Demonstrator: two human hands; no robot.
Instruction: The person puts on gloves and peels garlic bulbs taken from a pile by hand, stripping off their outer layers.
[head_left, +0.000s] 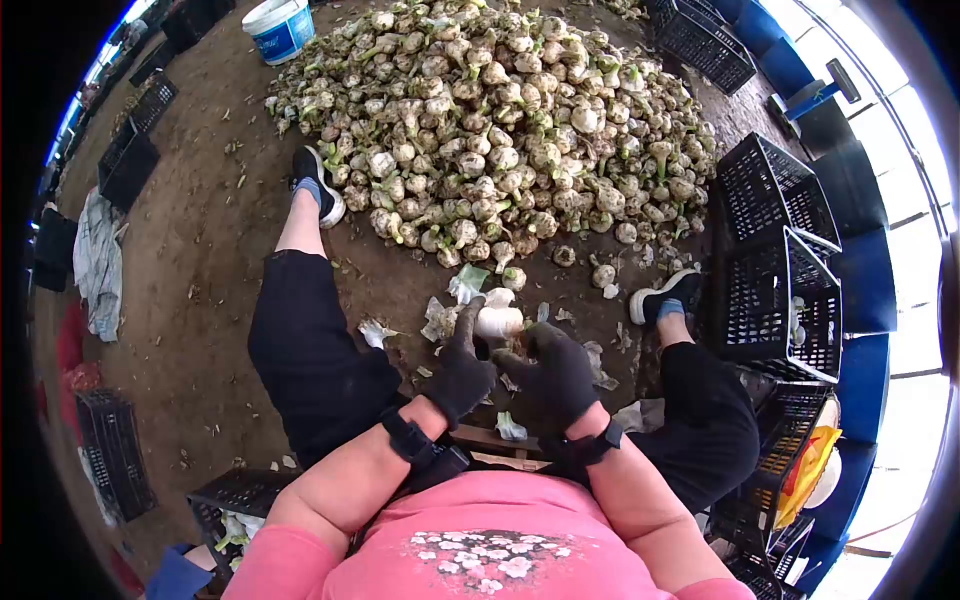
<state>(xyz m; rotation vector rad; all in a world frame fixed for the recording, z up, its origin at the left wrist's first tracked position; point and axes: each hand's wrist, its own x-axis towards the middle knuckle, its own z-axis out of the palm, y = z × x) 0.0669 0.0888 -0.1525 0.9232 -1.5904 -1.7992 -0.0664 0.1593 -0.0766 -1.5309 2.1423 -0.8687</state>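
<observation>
A peeled white garlic bulb (500,318) is held up in front of me, above the dirt floor. My left hand (462,372), in a dark glove, has its fingers closed against the bulb's left side. Close by on the right, my right hand (556,374) wears a matching glove, with its fingers curled just below the bulb. What those fingers pinch, if anything, is too small to make out. Shed skins (440,318) lie around both hands. Beyond them rises a large heap of soiled, unpeeled garlic bulbs (500,130) with cut stems.
Black plastic crates (783,300) line the right side beside blue panels. Another crate (240,500) holding pale green pieces stands at my lower left. A white and blue bucket (280,32) sits left of the heap. My legs are spread on either side of the work.
</observation>
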